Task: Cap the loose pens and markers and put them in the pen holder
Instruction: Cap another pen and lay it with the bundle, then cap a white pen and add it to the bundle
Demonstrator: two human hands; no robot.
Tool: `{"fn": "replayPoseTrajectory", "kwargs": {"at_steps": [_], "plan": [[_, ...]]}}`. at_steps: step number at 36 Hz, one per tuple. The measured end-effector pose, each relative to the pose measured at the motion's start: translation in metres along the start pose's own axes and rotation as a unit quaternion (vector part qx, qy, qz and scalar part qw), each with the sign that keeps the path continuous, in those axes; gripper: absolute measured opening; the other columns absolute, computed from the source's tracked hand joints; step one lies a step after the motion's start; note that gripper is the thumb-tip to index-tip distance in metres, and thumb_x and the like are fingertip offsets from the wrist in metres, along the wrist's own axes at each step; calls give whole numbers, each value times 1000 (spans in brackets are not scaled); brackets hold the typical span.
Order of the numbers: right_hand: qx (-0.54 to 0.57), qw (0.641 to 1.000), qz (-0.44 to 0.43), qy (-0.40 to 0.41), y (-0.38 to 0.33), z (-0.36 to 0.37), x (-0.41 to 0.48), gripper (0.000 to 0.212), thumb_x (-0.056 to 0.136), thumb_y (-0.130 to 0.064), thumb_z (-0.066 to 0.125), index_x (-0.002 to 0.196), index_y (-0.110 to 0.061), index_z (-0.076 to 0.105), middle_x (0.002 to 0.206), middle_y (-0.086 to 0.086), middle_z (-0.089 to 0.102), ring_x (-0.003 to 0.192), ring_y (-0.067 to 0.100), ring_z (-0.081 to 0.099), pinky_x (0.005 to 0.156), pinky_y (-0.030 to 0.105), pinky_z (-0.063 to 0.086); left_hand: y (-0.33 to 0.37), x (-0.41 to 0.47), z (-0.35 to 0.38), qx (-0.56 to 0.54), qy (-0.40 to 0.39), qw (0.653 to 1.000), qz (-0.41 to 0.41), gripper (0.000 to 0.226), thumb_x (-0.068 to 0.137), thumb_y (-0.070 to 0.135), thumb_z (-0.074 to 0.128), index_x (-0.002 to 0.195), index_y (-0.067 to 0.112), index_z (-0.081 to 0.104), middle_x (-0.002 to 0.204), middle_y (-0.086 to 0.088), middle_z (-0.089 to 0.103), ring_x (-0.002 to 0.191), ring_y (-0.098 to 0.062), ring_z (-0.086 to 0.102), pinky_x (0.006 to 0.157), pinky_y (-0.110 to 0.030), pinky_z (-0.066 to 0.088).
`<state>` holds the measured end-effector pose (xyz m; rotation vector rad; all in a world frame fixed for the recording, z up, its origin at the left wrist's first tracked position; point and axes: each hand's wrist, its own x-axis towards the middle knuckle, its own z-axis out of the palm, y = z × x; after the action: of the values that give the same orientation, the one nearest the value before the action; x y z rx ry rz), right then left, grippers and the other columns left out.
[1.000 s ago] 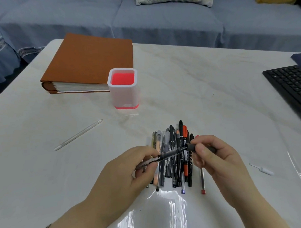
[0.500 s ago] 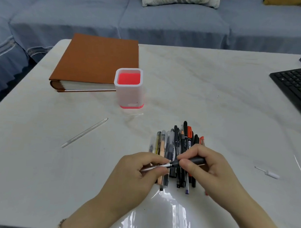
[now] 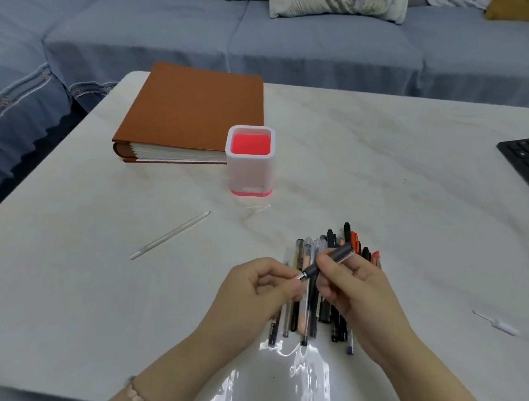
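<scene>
A clear stick (image 3: 169, 235) lay alone on the table's (image 3: 378, 174) left side, well apart from everything else; it could be missed during collection. The holder (image 3: 249, 172), white with a red inside, stood upright farther back, left of centre and with nothing showing in it. It looked light, so a pen dropped in carelessly might tip it.

At the near centre, both hands held one dark pen (image 3: 330, 260) just above the pile (image 3: 303, 320) of pens. If cap and barrel met off-line, the cap could jam or spring off into the pile. Whether the cap sat fully home could not be told. A small white piece (image 3: 499, 324) lay far to the right and might also be overlooked.

The left hand (image 3: 260, 293) was curled, thumb and fingertips pinching the pen's pale lower-left end. The right hand (image 3: 356, 293) was curled too, thumb and fingers pinching the thick dark part, which angled up to the far right. Both forearms reached in from the near edge.
</scene>
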<state>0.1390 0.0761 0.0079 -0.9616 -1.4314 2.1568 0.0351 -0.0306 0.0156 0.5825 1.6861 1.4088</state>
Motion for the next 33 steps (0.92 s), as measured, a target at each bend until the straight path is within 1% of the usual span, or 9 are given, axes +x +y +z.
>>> {"fn": "replayPoseTrajectory", "kwargs": {"at_steps": [4,7,11,14,17,19,23,28,33], "plan": [[-57,997,2,51,5,8,12,21,88,-21,53,76,-12,67,62,0,61,55,9,50,58,19,45,-13,11,-25,168,42,983,66,18,89,11,54,84,23,67,76,11,69,70,1,61,70,-5,42],[-119,989,-28,87,2,6,22,20,92,-20,48,92,-4,60,60,2,60,43,5,50,49,18,45,-30,26,-65,372,158,908,113,27,88,19,43,104,12,64,106,-2,65,100,-18,58,87,-21,39],[-277,948,-113,111,0,5,33,26,92,-19,48,116,-27,42,60,2,55,41,2,49,54,17,42,-48,46,-111,516,251,813,97,29,76,1,55,105,1,61,108,-20,64,95,-44,57,79,-47,46],[-419,887,-166,99,2,10,43,16,93,-20,45,108,-25,50,63,2,56,47,7,46,50,6,35,-55,52,-124,555,271,784,64,24,79,2,57,103,0,62,103,-22,65,92,-45,57,75,-47,44],[-512,838,-180,50,15,15,54,15,92,-23,45,98,-18,58,71,-5,57,62,4,51,58,12,38,-59,55,-127,562,260,784,44,16,81,3,58,96,1,64,91,-22,63,86,-42,55,72,-43,39],[-584,790,-182,42,25,16,58,17,90,-25,48,98,-16,61,81,4,62,79,19,55,72,30,45,-62,55,-126,565,249,786,44,15,84,4,54,94,2,65,86,-20,61,83,-39,53,69,-40,37],[-670,704,-229,50,40,12,55,7,73,-20,66,74,-13,67,63,6,57,61,29,57,52,39,48,-61,48,-110,504,213,835,59,21,91,8,44,103,2,60,93,-13,51,84,-34,51,68,-32,35],[-578,793,-192,13,37,1,38,23,87,-26,57,107,-17,65,91,0,47,98,16,41,88,22,34,-46,34,-68,398,184,895,88,19,94,16,39,105,15,55,100,3,43,74,-13,53,69,-29,38],[-535,828,-161,38,16,-41,17,17,87,-23,57,102,-24,65,88,-15,46,96,4,41,82,1,26,-27,32,-22,336,121,926,125,13,91,17,46,93,29,52,88,14,54,77,7,51,64,-7,37]]}}
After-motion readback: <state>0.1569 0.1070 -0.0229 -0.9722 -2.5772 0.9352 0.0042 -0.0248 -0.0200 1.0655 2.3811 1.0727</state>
